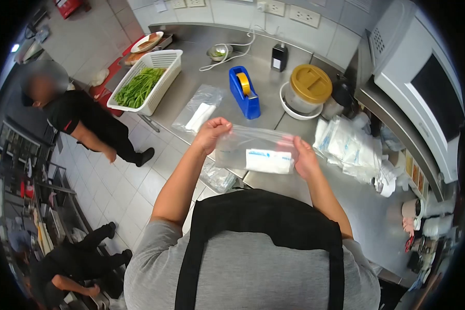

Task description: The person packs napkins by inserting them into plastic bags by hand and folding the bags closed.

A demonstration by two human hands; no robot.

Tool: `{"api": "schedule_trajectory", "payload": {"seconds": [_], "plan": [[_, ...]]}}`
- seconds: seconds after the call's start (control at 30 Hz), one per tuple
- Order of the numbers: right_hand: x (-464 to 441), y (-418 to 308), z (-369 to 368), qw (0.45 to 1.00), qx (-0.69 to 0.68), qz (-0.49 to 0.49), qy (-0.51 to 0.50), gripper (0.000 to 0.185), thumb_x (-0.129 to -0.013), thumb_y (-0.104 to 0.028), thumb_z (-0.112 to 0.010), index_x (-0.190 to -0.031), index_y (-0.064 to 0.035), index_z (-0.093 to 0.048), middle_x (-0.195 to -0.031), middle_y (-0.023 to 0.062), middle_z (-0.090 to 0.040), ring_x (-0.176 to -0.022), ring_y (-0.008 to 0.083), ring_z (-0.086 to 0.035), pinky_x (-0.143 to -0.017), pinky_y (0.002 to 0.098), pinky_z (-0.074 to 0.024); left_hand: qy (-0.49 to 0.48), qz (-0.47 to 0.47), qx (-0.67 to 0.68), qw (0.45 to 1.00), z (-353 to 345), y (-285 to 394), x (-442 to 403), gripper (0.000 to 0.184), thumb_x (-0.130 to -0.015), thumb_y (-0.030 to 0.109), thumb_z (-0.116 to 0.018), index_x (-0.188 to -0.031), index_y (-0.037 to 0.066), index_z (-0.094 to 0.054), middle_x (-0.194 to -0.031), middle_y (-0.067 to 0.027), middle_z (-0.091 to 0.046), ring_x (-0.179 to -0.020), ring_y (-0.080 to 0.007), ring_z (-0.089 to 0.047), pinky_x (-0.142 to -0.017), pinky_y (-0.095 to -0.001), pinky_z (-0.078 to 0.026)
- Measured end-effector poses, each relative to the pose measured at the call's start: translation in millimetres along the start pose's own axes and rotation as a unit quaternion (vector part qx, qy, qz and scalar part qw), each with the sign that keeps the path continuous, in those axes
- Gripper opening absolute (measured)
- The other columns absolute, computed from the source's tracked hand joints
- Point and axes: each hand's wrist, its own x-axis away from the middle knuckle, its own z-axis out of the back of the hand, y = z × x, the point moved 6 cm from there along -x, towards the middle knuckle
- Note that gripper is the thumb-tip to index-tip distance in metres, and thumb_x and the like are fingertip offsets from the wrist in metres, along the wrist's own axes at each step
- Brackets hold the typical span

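Both my hands hold a clear plastic bag [231, 150] stretched between them above the steel counter's front edge. A white packet with blue print [268, 161] lies inside the bag, toward its right end. My left hand [212, 135] pinches the bag's upper left corner. My right hand [305, 158] grips the right end, thumb on top and the other fingers partly hidden. Just beyond my left hand, another clear bag with a white packet [200, 116] lies on the counter. Past the held bag stands a blue tape dispenser [244, 93] with yellow tape.
A white basket of green vegetables [166, 82] stands at the counter's left. A yellow-lidded tub [311, 85], a black bottle [279, 57] and a pile of white packets [346, 144] are on the right. Two people in black [95, 119] are at the left. A metal bowl [219, 51] sits behind.
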Motion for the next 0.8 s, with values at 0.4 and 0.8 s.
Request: {"api": "schedule_trajectory", "payload": {"seconds": [0.4,0.8], "plan": [[-3,5,49,0.914,0.365,0.133,0.118,0.067,-0.074,-0.008,-0.075,-0.133,-0.0100,-0.043,-0.121,0.0084,-0.054,-0.096,0.0150,-0.056,-0.081,0.0289,-0.0471,0.056,-0.104,-0.185,0.976,-30,23,-21,0.016,-0.088,0.020,-0.067,-0.081,0.008,-0.060,-0.072,0.0016,-0.058,-0.069,-0.0068,-0.050,-0.067,-0.0229,-0.040],[-8,18,62,0.950,0.200,0.169,0.172,0.016,-0.089,-0.011,-0.063,-0.101,0.0000,-0.063,-0.082,0.0033,-0.066,-0.073,0.0090,-0.062,-0.067,0.0233,-0.0491,0.111,-0.133,-0.176,0.969,-19,17,-13,0.014,-0.085,0.017,-0.070,-0.079,0.008,-0.060,-0.066,0.0045,-0.054,-0.057,-0.0034,-0.046,-0.050,-0.0199,-0.035]]}}
